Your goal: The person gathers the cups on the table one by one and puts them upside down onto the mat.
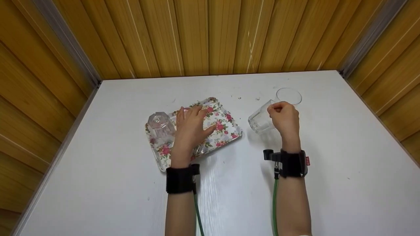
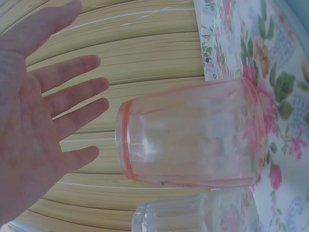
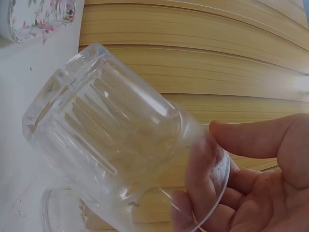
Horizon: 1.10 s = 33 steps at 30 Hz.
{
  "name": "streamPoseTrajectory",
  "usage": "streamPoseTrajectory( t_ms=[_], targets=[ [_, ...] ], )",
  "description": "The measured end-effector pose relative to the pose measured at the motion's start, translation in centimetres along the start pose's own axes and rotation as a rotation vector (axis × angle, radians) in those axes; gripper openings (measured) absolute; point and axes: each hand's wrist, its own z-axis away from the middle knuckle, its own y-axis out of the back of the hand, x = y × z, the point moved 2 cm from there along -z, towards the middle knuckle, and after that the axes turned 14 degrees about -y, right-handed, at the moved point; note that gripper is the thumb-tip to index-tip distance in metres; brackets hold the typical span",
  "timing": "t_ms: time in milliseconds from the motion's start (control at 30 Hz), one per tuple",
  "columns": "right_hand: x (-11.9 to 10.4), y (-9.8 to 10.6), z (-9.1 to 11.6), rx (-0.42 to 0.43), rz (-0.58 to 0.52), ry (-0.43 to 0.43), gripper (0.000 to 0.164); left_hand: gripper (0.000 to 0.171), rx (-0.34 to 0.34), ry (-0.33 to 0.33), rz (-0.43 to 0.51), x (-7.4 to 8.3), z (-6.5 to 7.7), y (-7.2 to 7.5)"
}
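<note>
My right hand (image 1: 285,118) pinches a clear drinking glass (image 1: 261,118) at its rim, with the thumb outside and fingertips showing through the wall. The glass is tilted, its thick base (image 3: 63,87) pointing away from the palm toward the tray. Over the floral tray (image 1: 221,126) my left hand (image 1: 190,129) is spread, fingers apart and holding nothing. Just beyond those fingertips a pink-tinted glass (image 2: 193,135) stands upside down on the tray; in the head view the hand mostly covers it. Left of that hand, a clear glass (image 1: 160,126) also stands base up on the tray.
Another clear glass (image 1: 288,95) is on the white table (image 1: 334,137) behind my right hand. Wood-look panels (image 1: 210,36) enclose the back and sides. Both wrists wear black straps (image 1: 293,164) with green cables (image 1: 275,203) running back along the forearms.
</note>
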Motion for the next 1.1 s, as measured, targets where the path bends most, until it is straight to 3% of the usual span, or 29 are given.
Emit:
streamPoseTrajectory(
  t_ms=[500,800,1100],
  targets=[
    [-0.3,0.1,0.3,0.001,0.000,0.045,0.025,0.058,0.031,-0.083,-0.049,1.0,-0.4,-0.2],
    [-0.6,-0.1,0.5,-0.010,-0.003,0.043,0.025,0.060,0.008,-0.070,-0.063,1.0,-0.3,-0.1],
    [-0.8,-0.4,0.6,-0.091,-0.038,0.065,0.027,0.058,0.011,-0.072,-0.071,1.2,-0.4,-0.1]
  ],
)
